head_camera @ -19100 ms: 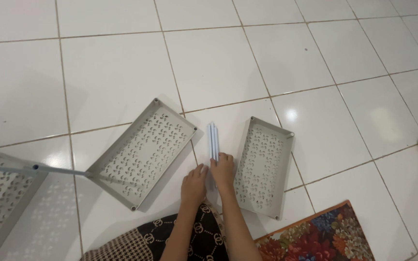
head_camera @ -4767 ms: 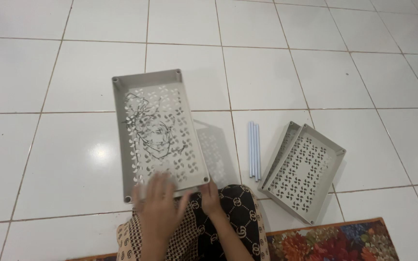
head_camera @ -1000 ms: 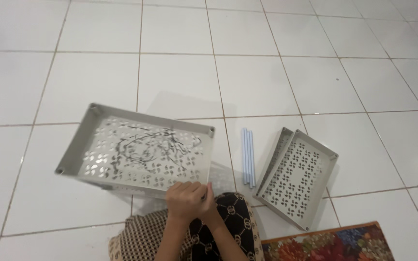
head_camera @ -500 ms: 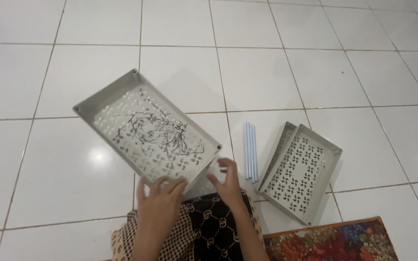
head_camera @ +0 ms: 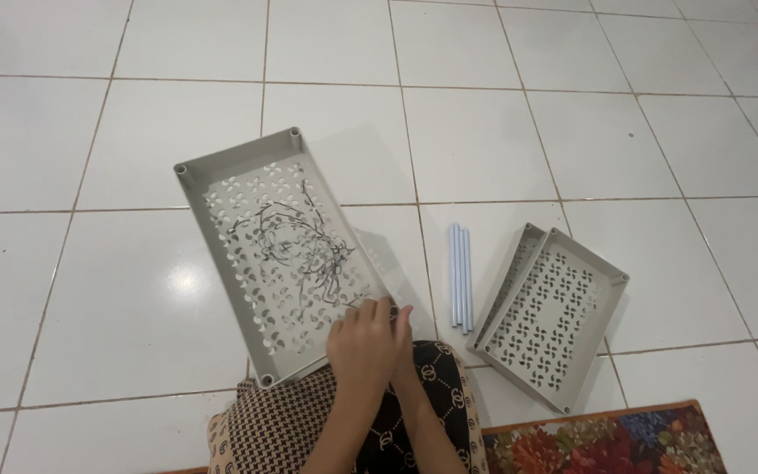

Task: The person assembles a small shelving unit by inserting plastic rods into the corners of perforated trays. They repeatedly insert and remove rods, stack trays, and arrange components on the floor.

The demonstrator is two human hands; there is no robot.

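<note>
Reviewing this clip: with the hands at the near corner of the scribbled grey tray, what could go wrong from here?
The perforated grey tray seems tilted, gripped only at its near right corner by the left hand; it might slip or drop onto the tiled floor. The pale blue tubes lie loose beside it and could be knocked and roll. The right hand is mostly hidden behind the left.

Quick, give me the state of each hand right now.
Left hand: closed on the near edge of the grey perforated tray.
Right hand: mostly hidden behind the left; grip cannot be told.
</note>
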